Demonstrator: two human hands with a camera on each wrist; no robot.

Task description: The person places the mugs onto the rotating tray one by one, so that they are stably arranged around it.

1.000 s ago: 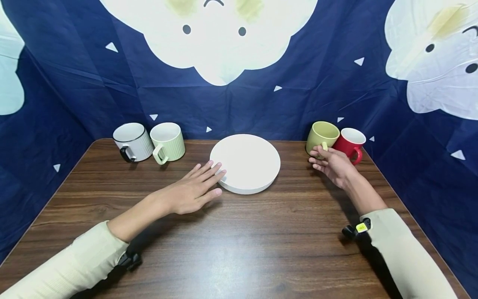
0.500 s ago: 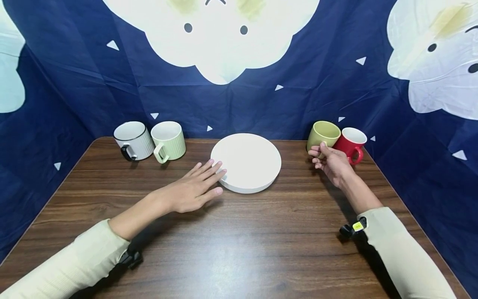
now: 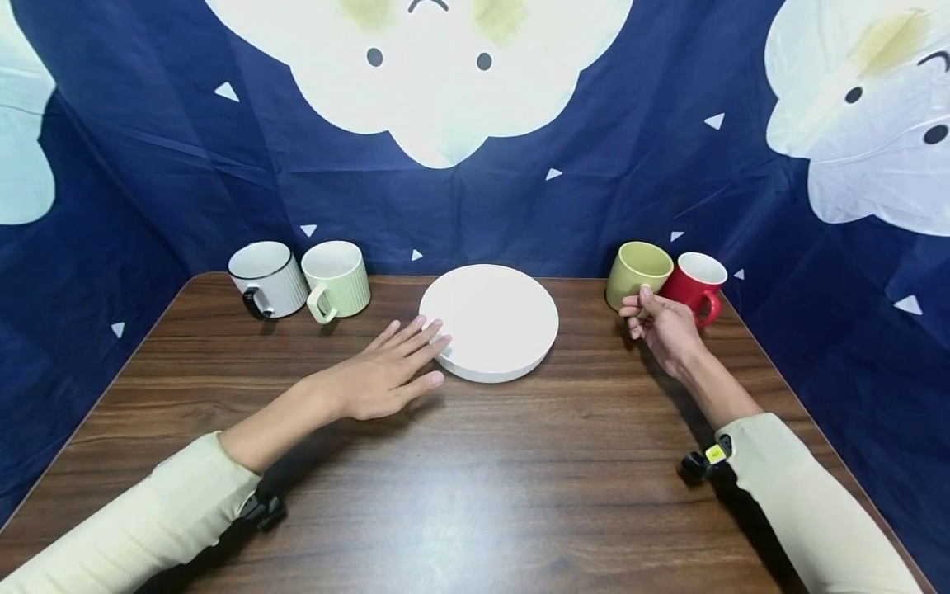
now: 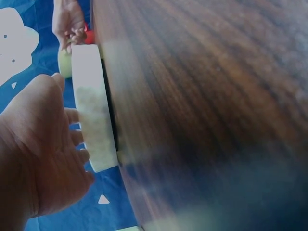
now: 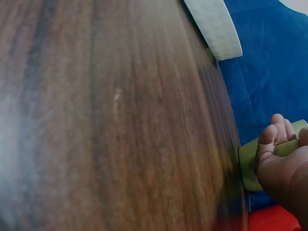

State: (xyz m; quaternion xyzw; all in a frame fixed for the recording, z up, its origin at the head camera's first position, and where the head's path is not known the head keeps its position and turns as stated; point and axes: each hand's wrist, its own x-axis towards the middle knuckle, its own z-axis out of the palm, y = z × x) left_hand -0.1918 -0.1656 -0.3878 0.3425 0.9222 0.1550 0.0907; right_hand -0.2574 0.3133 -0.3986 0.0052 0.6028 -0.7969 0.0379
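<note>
The right hand (image 3: 666,332) pinched the green mug (image 3: 627,279) by its handle, the mug upright just beyond those fingers, the red mug (image 3: 684,289) just right of them. The left hand (image 3: 382,381) had straight, spread fingers at the near-left edge of the white disc (image 3: 493,318), perhaps touching it.

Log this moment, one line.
left hand: spread at white disc edge | right hand: holds olive mug by handle | red mug: beside olive mug | white mug, light-green mug: back left
</note>
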